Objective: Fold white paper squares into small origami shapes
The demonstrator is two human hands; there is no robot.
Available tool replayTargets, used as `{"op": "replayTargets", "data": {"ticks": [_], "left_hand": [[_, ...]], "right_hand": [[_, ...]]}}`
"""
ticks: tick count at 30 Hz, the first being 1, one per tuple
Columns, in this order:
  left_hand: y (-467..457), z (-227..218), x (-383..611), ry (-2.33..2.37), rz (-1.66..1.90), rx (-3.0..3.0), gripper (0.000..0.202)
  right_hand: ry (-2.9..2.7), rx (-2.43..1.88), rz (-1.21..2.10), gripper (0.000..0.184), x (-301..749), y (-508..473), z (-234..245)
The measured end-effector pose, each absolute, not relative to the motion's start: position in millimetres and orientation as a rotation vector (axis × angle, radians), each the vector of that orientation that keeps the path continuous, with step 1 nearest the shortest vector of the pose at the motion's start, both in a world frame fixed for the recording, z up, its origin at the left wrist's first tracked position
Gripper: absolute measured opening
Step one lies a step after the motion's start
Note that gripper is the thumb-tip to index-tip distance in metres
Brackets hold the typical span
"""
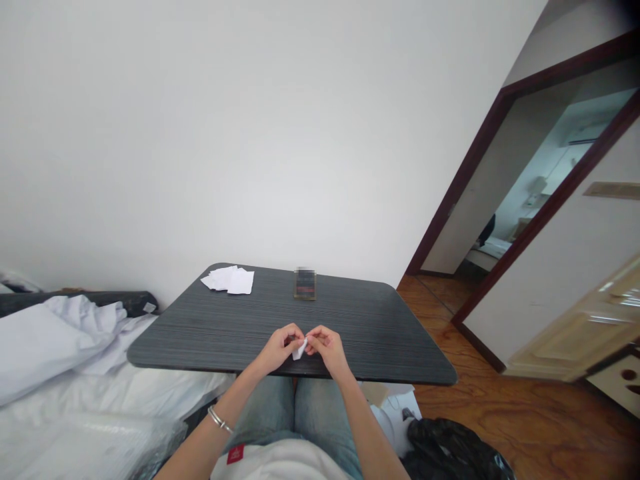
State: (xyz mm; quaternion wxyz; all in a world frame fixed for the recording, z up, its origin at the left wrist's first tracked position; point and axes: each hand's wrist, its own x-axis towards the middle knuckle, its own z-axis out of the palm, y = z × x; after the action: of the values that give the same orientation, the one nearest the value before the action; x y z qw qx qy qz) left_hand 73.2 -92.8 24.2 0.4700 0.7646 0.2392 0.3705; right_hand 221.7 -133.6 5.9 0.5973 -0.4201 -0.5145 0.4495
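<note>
A small piece of folded white paper (299, 351) is pinched between my two hands, just above the near edge of the dark table (260, 327). My left hand (283, 347) grips it from the left with thumb and fingertips. From the other side, my right hand (325, 347) has its thumb and fingers closed on the paper's upper corner. The fingertips of both hands nearly meet and cover part of the paper. Several loose white paper sheets (229, 279) lie overlapping at the table's far left.
A phone-like dark rectangular object (305, 285), partly pixelated, is at the table's far edge before the white wall (300, 133). White cloth (55, 337) is heaped at left. A black plastic bag (453, 450) rests on the wooden floor (480, 400) at right, near a doorway.
</note>
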Motion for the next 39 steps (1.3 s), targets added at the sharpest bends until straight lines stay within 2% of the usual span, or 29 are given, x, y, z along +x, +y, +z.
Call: {"op": "replayTargets", "data": {"ticks": [11,22,39], "left_hand": [[-92.1,24.7,74.7,0.649,0.937,1.910,0.022],[-91.3,20.4,77.6,0.635,0.918,1.571,0.023],[-89.7,21.0,73.8,0.724,1.031,1.644,0.023]], "right_hand": [[-1.166,-1.029,0.955,0.015,219.1,-138.1,8.8],[-1.135,-1.044,0.886,0.015,220.3,-137.2,7.7],[-1.106,-1.016,1.035,0.027,220.1,-133.3,9.0]]}}
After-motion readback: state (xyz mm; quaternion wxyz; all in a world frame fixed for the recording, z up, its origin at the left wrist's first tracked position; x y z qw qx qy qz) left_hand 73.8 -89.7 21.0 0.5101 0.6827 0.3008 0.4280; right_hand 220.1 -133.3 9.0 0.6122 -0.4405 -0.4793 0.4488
